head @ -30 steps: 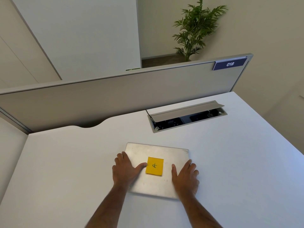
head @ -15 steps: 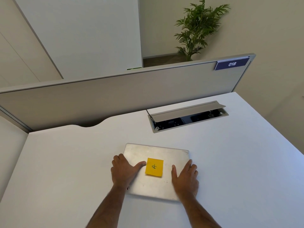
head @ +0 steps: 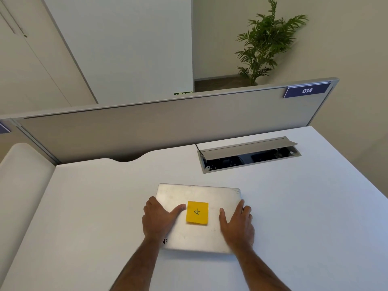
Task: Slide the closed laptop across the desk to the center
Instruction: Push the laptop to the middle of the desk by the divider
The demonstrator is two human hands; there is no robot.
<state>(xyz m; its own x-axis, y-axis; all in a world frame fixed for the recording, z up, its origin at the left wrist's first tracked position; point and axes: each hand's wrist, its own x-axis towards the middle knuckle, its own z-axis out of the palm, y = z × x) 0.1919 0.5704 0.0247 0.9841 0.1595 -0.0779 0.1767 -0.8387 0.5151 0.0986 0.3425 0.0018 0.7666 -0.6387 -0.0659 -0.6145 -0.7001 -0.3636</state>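
We press our left hand (head: 159, 219) and right hand (head: 237, 225) flat, fingers spread, on the lid of the closed silver laptop (head: 199, 194), gripping nothing. It lies near the middle of the white desk (head: 304, 227), toward our edge. We judge it stiff, fairly heavy and smooth, so palm pressure near its two sides should steer it without twisting. A yellow sticky note (head: 197, 212) sits between our hands. The open cable tray (head: 249, 154) and the grey divider (head: 168, 127) stand well beyond; nothing blocks the way.
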